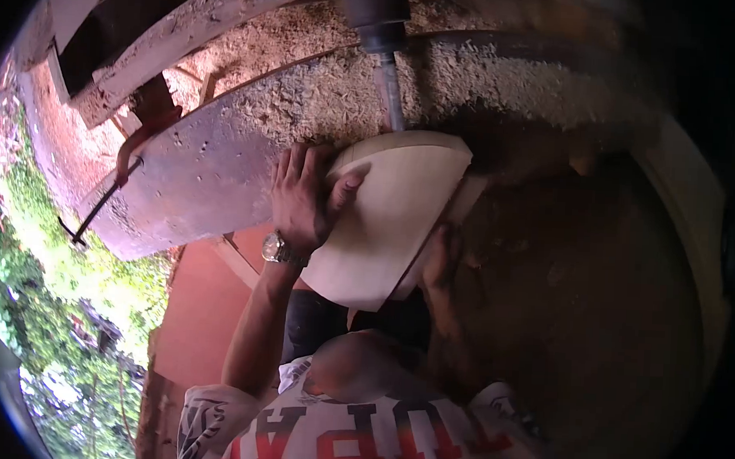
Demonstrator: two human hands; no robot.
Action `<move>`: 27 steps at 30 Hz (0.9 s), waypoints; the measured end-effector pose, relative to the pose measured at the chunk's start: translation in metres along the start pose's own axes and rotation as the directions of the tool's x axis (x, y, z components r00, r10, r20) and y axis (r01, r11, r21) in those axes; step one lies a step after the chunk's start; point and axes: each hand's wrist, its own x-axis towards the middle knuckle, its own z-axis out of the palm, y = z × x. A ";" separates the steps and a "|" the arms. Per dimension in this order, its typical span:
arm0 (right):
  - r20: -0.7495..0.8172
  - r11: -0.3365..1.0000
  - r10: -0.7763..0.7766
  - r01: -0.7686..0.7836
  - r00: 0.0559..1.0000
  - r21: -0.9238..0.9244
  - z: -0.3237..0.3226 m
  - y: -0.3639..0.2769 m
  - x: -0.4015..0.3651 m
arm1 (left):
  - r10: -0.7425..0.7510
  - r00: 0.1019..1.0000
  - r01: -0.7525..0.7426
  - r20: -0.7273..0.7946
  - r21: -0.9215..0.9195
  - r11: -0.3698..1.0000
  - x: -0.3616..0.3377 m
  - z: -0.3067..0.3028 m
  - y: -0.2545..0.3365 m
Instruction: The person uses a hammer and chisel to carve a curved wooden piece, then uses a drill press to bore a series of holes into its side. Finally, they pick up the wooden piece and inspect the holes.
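A pale, curved wooden board point(393, 206) is held between my hands, its far rounded edge right at the metal bit point(392, 95) of a machine. My left hand point(308, 190), with a watch on the wrist, grips the board's left edge, thumb lying over the top face and fingers over the far side. On the shaded right side, my right hand point(443, 253) is closed at the board's straight edge, its fingers partly hidden. The near end of the board hangs past the worktable point(198, 173) toward my body.
The dark machine chuck point(377, 21) points down over the table. Wood shavings point(308, 91) cover the table's far part. A clamp point(128, 166) with a long bar handle grips the left edge. Wooden beams point(162, 44) cross at upper left; greenery point(76, 323) shows outside.
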 end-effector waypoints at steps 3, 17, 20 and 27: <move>0.096 0.980 -0.096 0.111 0.991 -0.168 -0.017 0.023 -0.004 | -0.023 0.999 0.022 0.031 0.034 0.999 0.001 0.000 -0.001; 0.065 0.996 -0.050 0.055 0.997 -0.076 -0.004 0.009 -0.001 | -0.032 0.999 0.032 0.006 0.001 0.999 0.015 -0.002 -0.005; 0.098 0.989 -0.066 0.079 0.993 -0.125 -0.011 0.018 -0.001 | -0.055 0.998 0.055 0.030 -0.011 0.998 0.016 -0.003 -0.004; 0.027 0.997 -0.071 0.071 0.997 0.012 0.017 -0.032 0.009 | -0.100 0.992 0.099 0.082 0.015 0.995 0.018 -0.007 -0.005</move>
